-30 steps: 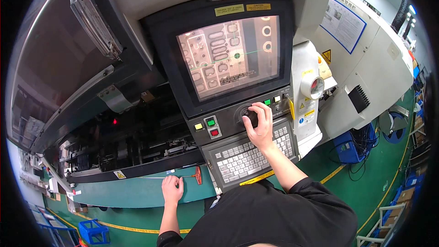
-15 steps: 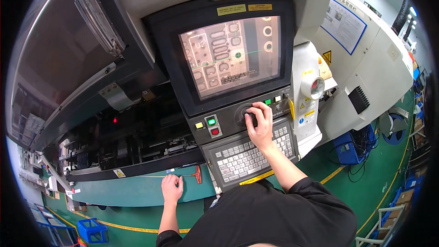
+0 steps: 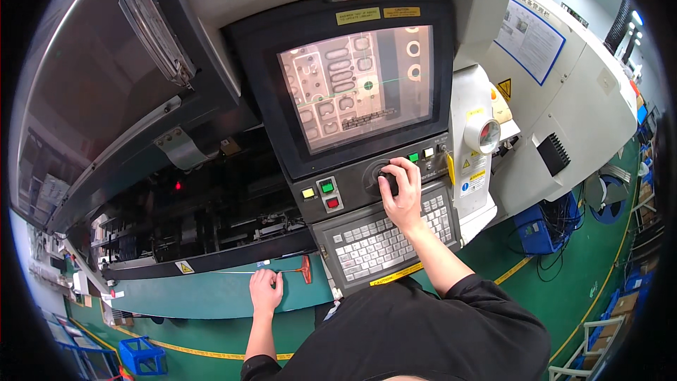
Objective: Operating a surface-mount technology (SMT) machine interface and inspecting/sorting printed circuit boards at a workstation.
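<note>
My right hand [image 3: 402, 194] is closed around a black joystick knob [image 3: 388, 182] on the control panel, just below the monitor; the fingers cover part of the knob. On the monitor screen [image 3: 363, 85] is a magnified picture of pads and rings, with green crossing lines. Lower down and to the left, my left hand [image 3: 265, 291] rests on a green ledge [image 3: 190, 295], its thumb apart from the bent fingers. Beside it lies a T-handle tool with a red grip [image 3: 306, 269] and a thin shaft. Neither the fingertips nor the surface beneath that palm show fully.
A keyboard [image 3: 367, 247] sits under my right forearm. Green, red and yellow push buttons [image 3: 327, 187] are left of the knob. The dark machine bay [image 3: 204, 204] gapes at left, below a raised cover [image 3: 92, 92]. A blue bin of cables [image 3: 541, 226] stands on the floor at right.
</note>
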